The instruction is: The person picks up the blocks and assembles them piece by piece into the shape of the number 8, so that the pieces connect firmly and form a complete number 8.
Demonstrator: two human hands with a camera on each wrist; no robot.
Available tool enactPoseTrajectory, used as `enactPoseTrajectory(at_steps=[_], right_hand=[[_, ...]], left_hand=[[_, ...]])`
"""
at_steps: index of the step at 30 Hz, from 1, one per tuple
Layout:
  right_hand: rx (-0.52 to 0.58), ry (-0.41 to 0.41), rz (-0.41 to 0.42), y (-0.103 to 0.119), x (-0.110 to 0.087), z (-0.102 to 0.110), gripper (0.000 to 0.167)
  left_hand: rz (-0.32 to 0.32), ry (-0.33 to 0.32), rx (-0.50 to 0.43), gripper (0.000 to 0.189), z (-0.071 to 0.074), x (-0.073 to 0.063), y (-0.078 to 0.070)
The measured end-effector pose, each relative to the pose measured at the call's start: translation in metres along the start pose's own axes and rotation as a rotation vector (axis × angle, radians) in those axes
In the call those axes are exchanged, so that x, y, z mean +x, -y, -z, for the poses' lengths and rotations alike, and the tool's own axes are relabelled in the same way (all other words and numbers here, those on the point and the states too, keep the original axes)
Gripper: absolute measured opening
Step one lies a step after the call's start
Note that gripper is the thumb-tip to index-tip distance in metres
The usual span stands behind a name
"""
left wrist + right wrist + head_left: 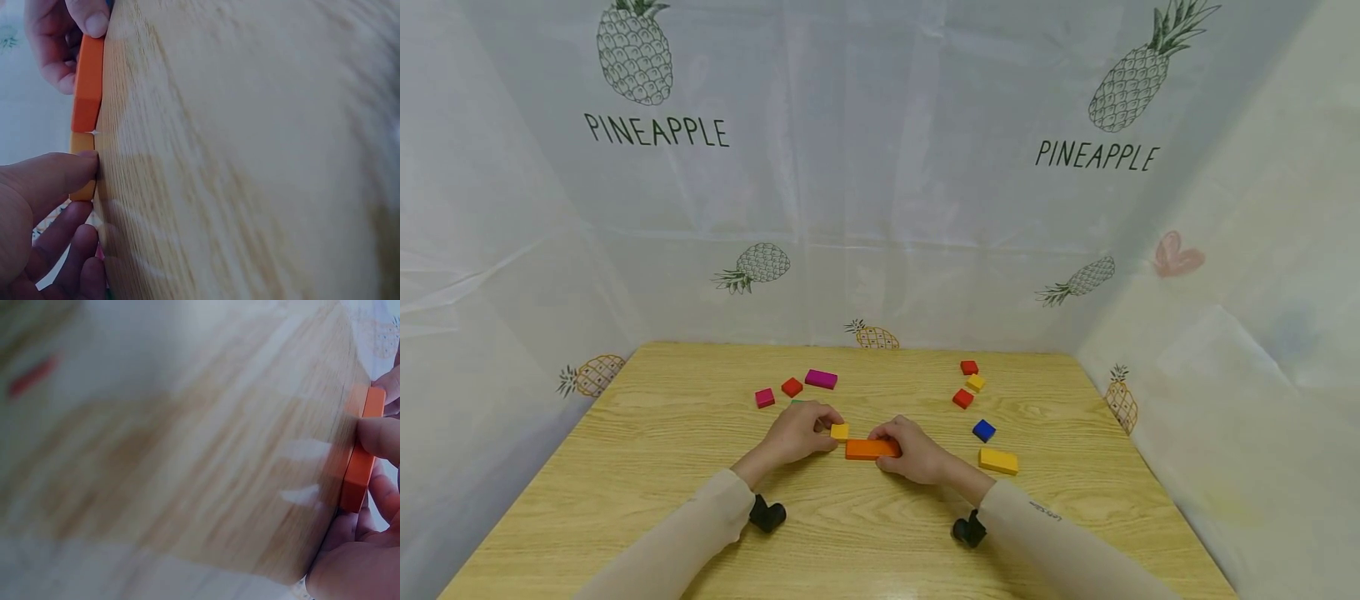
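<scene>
In the middle of the table, my left hand (796, 433) pinches a small yellow block (839, 432) between thumb and fingers. To its right, my right hand (913, 452) grips the right end of a long orange block (869, 450). The left wrist view has the yellow block (82, 142) end to end with the orange block (89, 81), both low on the wood. Thumb and fingers straddle the orange block (357, 472) in the right wrist view. Behind my left hand, a green block (797, 402) is mostly hidden.
Back left lie a pink block (764, 398), a red block (792, 387) and a long magenta block (821, 379). On the right are two red blocks (963, 399), a small yellow one (976, 382), a blue block (984, 430) and a long yellow block (997, 461). Printed curtains surround the table.
</scene>
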State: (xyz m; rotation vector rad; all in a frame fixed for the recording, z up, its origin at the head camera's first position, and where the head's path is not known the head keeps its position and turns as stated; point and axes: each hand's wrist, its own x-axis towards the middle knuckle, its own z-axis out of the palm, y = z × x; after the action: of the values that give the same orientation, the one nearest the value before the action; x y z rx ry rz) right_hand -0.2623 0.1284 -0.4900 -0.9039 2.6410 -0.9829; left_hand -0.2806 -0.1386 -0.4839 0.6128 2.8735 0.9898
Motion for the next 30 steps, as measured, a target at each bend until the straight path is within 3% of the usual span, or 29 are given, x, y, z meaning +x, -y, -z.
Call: enactPoseTrajectory(at_steps=[30], right_hand=[[-0.016,-0.004,0.014,0.0006,-0.0002,0.0008,0.025]], left_hand=[[0.002,0.002,-0.029,0.031,0.0022,-0.0031,-0.0003]])
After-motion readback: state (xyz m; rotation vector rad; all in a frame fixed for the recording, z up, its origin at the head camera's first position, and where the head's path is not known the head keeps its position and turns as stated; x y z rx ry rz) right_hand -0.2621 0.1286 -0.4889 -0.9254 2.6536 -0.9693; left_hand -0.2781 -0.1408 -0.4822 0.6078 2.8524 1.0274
